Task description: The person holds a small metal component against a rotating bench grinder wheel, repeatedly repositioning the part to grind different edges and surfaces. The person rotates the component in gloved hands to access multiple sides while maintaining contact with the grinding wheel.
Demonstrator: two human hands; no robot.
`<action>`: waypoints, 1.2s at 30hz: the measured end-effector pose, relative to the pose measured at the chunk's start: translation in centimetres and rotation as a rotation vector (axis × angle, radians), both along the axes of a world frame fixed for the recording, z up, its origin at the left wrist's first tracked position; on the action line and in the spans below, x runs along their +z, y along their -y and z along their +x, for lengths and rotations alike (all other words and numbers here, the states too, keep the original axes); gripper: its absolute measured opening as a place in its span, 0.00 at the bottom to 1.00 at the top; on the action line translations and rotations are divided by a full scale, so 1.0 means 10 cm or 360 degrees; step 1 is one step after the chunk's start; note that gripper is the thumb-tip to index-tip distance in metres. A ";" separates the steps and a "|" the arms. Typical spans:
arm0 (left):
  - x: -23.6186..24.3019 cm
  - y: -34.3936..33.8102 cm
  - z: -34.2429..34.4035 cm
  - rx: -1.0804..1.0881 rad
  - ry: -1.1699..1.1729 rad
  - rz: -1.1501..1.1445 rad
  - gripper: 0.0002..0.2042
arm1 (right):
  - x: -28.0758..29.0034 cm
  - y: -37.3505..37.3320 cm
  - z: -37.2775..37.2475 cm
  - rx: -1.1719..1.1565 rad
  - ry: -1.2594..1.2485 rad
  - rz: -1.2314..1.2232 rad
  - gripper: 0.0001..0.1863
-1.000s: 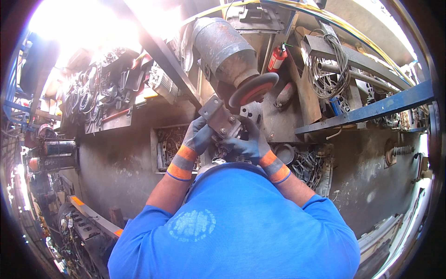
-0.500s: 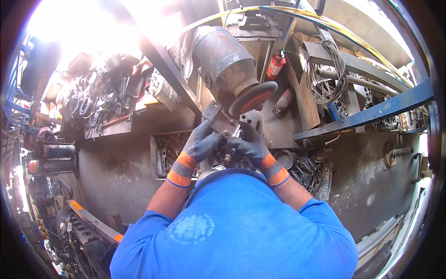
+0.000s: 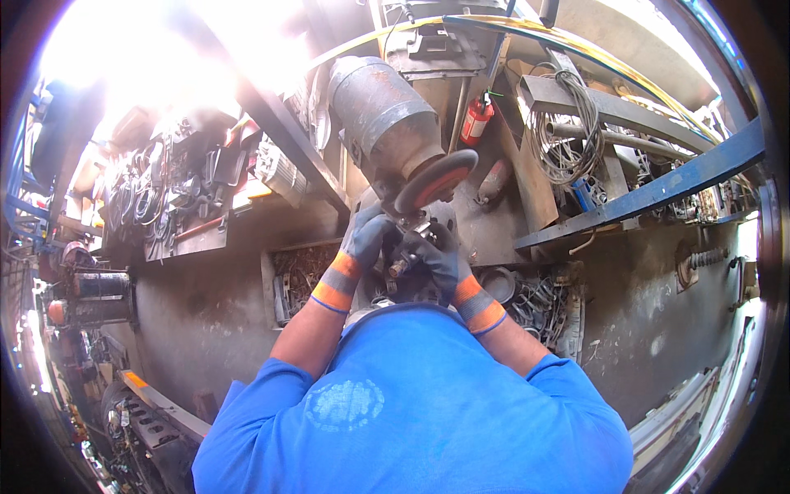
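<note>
A large grey motor carries a dark round wheel with a reddish face at its near end. Just below the wheel, my left hand, in a grey glove with an orange cuff, is closed on the left side of a metal bracket. My right hand, gloved alike, grips its right side. A short cylindrical metal end pokes out between the hands toward me. The wheel and the gloves hide most of the bracket, and I cannot tell whether it touches the wheel.
Scrap-filled bins lie below on both sides, a metal box and a heap of metal bits. A red fire extinguisher stands behind the wheel. A blue beam and coiled cable are at right. Cluttered shelves fill the left.
Both hands have turned the bracket and brought it up closer beneath the wheel. Its bolted flat face, plain to see before, is now mostly hidden. The view has shifted slightly.
</note>
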State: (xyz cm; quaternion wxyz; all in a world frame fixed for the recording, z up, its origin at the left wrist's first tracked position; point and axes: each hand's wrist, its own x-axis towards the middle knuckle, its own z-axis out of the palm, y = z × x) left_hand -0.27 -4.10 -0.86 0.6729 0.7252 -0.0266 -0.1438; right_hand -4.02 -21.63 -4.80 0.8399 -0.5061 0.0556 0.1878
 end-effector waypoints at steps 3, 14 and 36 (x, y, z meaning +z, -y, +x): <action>-0.31 -0.20 -0.02 -0.0022 0.0271 0.0120 0.15 | 0.09 -0.04 -0.02 0.0092 0.0161 -0.0069 0.26; -0.23 -0.08 0.09 0.0108 -0.0039 0.0013 0.12 | 0.11 0.00 -0.02 0.0073 -0.0029 -0.0034 0.19; -1.22 -0.18 0.50 -0.0396 0.0254 -0.0934 0.07 | -0.01 0.06 0.05 0.0081 0.0309 -0.0491 0.26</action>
